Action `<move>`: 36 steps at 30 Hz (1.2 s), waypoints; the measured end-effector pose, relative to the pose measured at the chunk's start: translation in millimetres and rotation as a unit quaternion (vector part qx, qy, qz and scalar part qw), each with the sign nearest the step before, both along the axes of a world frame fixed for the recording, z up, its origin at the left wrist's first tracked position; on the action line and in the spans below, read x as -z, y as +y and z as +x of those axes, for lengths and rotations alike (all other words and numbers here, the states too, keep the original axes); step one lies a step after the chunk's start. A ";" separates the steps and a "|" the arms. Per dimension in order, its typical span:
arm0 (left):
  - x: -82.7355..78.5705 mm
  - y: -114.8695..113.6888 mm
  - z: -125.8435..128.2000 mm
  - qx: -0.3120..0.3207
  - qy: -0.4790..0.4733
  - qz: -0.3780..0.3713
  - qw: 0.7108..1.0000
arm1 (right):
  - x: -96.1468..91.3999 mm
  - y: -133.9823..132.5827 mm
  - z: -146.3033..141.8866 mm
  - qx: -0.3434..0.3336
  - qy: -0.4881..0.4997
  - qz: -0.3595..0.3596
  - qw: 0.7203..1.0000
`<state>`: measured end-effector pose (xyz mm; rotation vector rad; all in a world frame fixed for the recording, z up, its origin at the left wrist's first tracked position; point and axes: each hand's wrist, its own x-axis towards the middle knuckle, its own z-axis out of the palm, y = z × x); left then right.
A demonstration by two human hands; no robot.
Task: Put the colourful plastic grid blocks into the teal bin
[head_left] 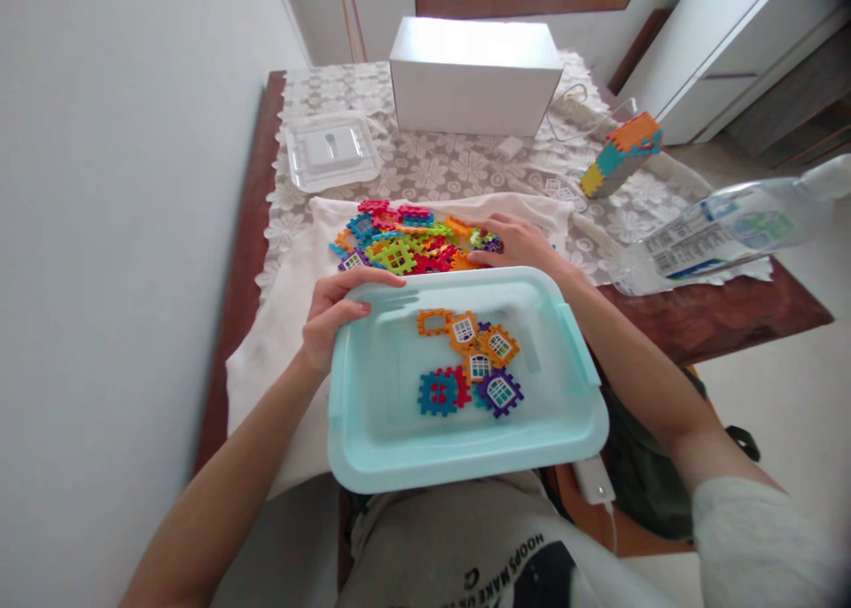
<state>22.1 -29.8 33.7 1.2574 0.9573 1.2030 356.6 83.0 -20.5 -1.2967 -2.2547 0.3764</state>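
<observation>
A pale turquoise plastic bin (378,448) is held close to my body at the table's front edge. My left hand (339,311) grips its far left corner, thumb inside and fingers along the rim. Inside lie several interlocking plastic tiles: orange window pieces (464,331), a blue tile (437,393) and a purple window tile (500,392). Beyond the bin, my right hand (515,243) reaches to the right side of a heap of colourful tiles (397,255). Its fingers are spread over the pieces there, touching the heap; no tile is plainly held.
A white box (475,85) stands at the back of the lace-covered table. A clear plastic lid (332,152) lies at the left. To the right are a built block of tiles (621,156) and a large clear bottle (731,227). A wall (133,191) borders the left side.
</observation>
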 end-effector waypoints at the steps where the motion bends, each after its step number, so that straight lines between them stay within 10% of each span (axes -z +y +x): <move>1: -0.3 -0.3 0.2 -0.003 0.003 0.001 1.000 | 3.6 0.3 -0.5 -0.005 -0.016 -0.010 1.000; 19: -0.1 -0.8 0.0 -0.001 0.003 0.003 1.000 | 6.4 0.2 -9.9 0.038 0.186 -0.002 0.982; 29: -5.3 -0.7 2.0 -0.011 0.017 -0.010 1.000 | -20.0 -4.4 -12.0 -0.009 0.581 -0.221 0.783; 36: -6.5 -0.3 2.2 -0.010 0.011 -0.012 1.000 | -24.9 -0.7 0.6 -0.069 0.596 -0.240 0.763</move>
